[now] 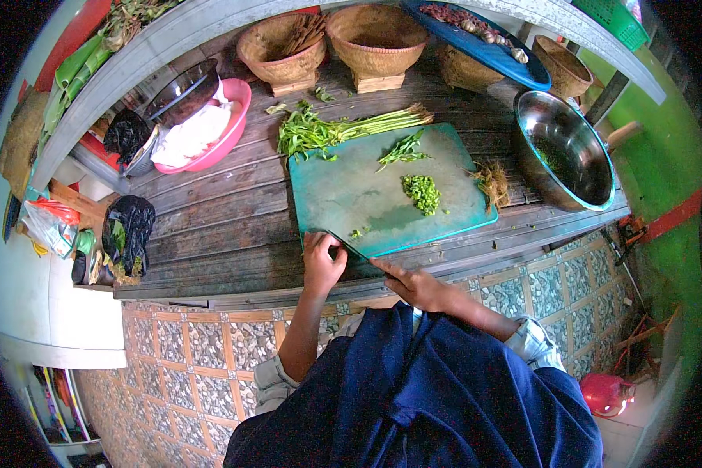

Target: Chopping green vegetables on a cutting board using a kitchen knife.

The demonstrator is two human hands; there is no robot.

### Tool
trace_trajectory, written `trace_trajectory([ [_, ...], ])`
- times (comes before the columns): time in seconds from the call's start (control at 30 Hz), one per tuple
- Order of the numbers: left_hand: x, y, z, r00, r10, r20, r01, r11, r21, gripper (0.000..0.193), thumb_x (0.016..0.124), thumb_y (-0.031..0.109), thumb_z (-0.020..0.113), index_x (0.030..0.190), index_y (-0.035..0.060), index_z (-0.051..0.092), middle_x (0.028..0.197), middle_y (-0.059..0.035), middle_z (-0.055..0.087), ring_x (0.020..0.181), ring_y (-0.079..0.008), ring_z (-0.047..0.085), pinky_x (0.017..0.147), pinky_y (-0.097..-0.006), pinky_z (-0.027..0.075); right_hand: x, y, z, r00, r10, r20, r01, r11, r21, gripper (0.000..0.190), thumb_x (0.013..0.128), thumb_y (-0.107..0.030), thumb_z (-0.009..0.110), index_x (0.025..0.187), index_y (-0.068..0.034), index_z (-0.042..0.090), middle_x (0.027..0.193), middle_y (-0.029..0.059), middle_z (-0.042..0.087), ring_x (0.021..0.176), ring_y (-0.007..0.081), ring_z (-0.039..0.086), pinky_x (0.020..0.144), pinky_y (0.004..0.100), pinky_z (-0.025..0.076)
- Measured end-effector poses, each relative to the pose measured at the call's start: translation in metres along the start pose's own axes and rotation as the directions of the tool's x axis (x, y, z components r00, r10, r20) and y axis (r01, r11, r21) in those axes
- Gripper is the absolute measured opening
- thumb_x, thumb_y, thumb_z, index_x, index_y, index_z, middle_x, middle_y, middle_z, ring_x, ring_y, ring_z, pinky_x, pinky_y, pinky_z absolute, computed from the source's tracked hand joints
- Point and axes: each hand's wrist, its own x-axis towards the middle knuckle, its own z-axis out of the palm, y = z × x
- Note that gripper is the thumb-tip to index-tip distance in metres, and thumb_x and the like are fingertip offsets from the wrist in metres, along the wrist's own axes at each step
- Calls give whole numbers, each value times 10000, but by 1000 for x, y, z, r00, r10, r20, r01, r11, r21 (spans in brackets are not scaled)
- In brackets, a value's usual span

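Observation:
My right hand holds a knife by its handle, the dark blade slanting up and left over the near edge of a green chopping board. At the blade's far end, my left hand has its thumb and finger pinched at or near the tip; whether something small is between them cannot be told. Chopped green stems lie in a small heap on the board, with a few bits near the blade. A leafy sprig lies behind the heap. A bunch of leafy greens rests along the board's back edge.
Trimmed roots lie at the board's right edge, beside a steel bowl holding some greens. Woven baskets and a blue tray with shallots and garlic stand behind. A pink basin and a black plastic bag are at left.

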Motion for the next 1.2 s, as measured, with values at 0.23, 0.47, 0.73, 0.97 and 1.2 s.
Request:
trace_trajectory([
  [0.23,2,0,-2,1000,30,-9,-30,999,32,147,680,52,666,727,50,528,765,-103,571,806,-338,554,895,-462,395,17,-2,12,980,187,75,-183,982,-54,577,973,-267,467,1481,-230,197,1058,305,602,893,483,603,796,560,495],
  [0.47,-1,-5,-12,997,-29,66,29,1000,3,79,727,74,672,787,125,670,783,-55,610,833,-264,557,809,-412,382,10,19,8,995,-33,-93,36,999,29,570,972,-242,476,1480,-201,221,1206,259,564,987,477,578,832,526,497],
  [0.73,9,6,3,996,46,71,-51,996,74,123,667,6,675,777,46,637,851,-111,635,874,-321,571,820,-394,432,-5,-9,-21,989,144,28,-145,989,40,537,974,-209,468,1470,-176,265,1289,234,522,1080,455,544,912,506,466],
  [0.97,8,2,9,996,82,24,-82,996,27,125,670,-3,668,766,52,610,825,-105,611,858,-316,561,834,-404,409,-8,-4,-19,997,74,8,-74,996,49,538,974,-211,465,1472,-174,263,1295,242,515,1090,452,542,907,505,470],
  [1.2,10,7,7,994,107,7,-107,993,44,132,675,-4,661,773,59,599,830,-102,606,849,-320,553,820,-406,405,9,-3,-10,934,327,142,-328,945,-18,540,976,-246,461,1474,-202,257,1283,254,519,1084,452,550,896,503,478],
])
